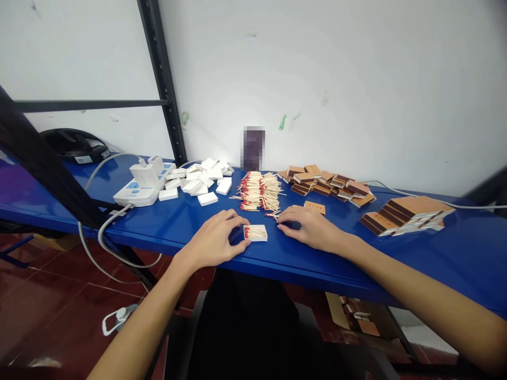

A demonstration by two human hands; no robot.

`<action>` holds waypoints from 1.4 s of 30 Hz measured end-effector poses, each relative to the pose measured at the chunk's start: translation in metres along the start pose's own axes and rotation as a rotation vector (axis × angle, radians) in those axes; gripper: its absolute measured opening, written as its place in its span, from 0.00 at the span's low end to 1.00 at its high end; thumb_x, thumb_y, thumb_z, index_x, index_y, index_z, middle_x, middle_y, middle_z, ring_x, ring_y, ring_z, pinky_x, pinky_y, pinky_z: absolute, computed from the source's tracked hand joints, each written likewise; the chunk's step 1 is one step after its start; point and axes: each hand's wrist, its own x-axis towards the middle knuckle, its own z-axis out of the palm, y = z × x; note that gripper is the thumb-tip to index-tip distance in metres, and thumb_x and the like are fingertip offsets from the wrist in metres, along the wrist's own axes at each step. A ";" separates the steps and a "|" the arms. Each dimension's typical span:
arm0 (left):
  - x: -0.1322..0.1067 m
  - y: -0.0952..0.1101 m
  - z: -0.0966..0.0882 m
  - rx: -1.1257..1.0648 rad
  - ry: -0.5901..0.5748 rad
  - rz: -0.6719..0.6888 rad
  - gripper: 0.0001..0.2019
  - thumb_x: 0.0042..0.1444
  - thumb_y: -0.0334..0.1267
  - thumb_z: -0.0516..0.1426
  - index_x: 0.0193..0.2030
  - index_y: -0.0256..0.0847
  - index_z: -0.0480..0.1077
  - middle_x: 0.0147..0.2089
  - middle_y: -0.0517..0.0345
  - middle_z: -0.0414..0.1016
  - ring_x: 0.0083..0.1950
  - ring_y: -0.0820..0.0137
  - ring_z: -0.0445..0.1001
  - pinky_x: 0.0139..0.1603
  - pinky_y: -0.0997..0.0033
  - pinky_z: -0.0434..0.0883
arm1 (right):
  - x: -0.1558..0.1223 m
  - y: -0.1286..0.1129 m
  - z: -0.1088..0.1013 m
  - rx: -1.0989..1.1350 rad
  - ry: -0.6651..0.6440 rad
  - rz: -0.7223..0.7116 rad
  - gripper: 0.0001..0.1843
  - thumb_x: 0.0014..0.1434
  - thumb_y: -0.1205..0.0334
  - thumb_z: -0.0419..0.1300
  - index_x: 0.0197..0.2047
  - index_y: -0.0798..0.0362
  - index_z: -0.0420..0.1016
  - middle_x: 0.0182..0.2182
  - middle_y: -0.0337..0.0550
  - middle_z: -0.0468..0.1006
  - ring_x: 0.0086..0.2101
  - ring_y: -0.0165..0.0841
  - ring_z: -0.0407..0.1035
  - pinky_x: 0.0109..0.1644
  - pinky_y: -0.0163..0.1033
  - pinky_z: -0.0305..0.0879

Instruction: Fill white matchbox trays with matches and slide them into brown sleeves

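A small white matchbox tray (255, 238) with red-headed matches in it lies near the front edge of the blue table. My left hand (216, 238) grips its left end between thumb and fingers. Just right of the tray, my right hand (311, 226) is closed in a pinch on a few matches (272, 215), whose red heads point left. Behind both hands spreads a large pile of loose matches (260, 191). An orange-brown matchbox sleeve (316, 207) lies flat behind my right hand, which partly covers it.
White trays (198, 177) are heaped at the back left, beside a power strip (144, 184) with cables. Matchbox sleeves (328, 183) lie heaped at the back right. Stacked matchboxes (412, 211) stand on the right. Below the table (396, 264) is an open carton (336, 311).
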 end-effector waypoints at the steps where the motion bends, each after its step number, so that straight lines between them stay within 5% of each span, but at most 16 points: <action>1: 0.000 0.000 0.000 -0.001 0.002 0.001 0.17 0.60 0.46 0.57 0.54 0.43 0.72 0.48 0.52 0.71 0.48 0.60 0.71 0.51 0.59 0.70 | 0.002 0.001 0.000 0.013 0.006 0.027 0.10 0.64 0.59 0.55 0.40 0.52 0.78 0.39 0.48 0.81 0.41 0.39 0.73 0.46 0.44 0.69; 6: 0.000 0.000 0.001 -0.014 0.013 0.011 0.17 0.60 0.45 0.58 0.54 0.43 0.72 0.48 0.52 0.72 0.48 0.60 0.71 0.51 0.59 0.70 | 0.017 0.003 -0.009 -0.123 0.029 0.165 0.10 0.59 0.55 0.59 0.35 0.53 0.75 0.29 0.42 0.77 0.30 0.35 0.69 0.40 0.41 0.61; 14: 0.000 0.000 -0.001 -0.053 -0.007 -0.014 0.17 0.60 0.46 0.58 0.54 0.44 0.72 0.48 0.52 0.71 0.48 0.61 0.72 0.50 0.61 0.69 | 0.036 0.008 -0.028 -0.008 -0.286 0.167 0.07 0.56 0.61 0.58 0.30 0.52 0.76 0.22 0.37 0.72 0.24 0.30 0.64 0.29 0.36 0.54; 25: 0.003 -0.005 -0.003 -0.097 -0.025 -0.005 0.16 0.60 0.47 0.58 0.53 0.45 0.72 0.46 0.55 0.70 0.45 0.63 0.71 0.46 0.64 0.68 | 0.025 0.006 -0.009 0.076 -0.092 0.049 0.03 0.56 0.64 0.57 0.32 0.53 0.71 0.23 0.34 0.67 0.24 0.28 0.60 0.30 0.34 0.52; 30: 0.003 -0.007 -0.002 -0.104 -0.010 0.011 0.16 0.59 0.47 0.59 0.52 0.45 0.72 0.45 0.55 0.71 0.44 0.64 0.71 0.46 0.64 0.68 | 0.022 -0.016 -0.004 0.267 0.017 0.035 0.06 0.58 0.61 0.58 0.34 0.53 0.74 0.23 0.34 0.66 0.24 0.27 0.60 0.31 0.33 0.55; 34: 0.003 -0.007 -0.002 -0.089 -0.014 0.008 0.15 0.59 0.46 0.59 0.50 0.44 0.71 0.43 0.56 0.71 0.44 0.64 0.71 0.46 0.64 0.67 | 0.025 -0.032 -0.002 0.292 -0.015 0.027 0.06 0.56 0.60 0.60 0.35 0.53 0.74 0.22 0.33 0.65 0.24 0.26 0.60 0.30 0.33 0.55; 42: 0.003 -0.003 -0.006 -0.124 -0.012 -0.014 0.14 0.60 0.48 0.57 0.47 0.43 0.73 0.43 0.55 0.72 0.42 0.64 0.71 0.44 0.65 0.68 | 0.019 0.002 -0.021 -0.016 0.012 0.122 0.06 0.56 0.63 0.57 0.37 0.54 0.74 0.27 0.38 0.68 0.28 0.31 0.63 0.34 0.36 0.56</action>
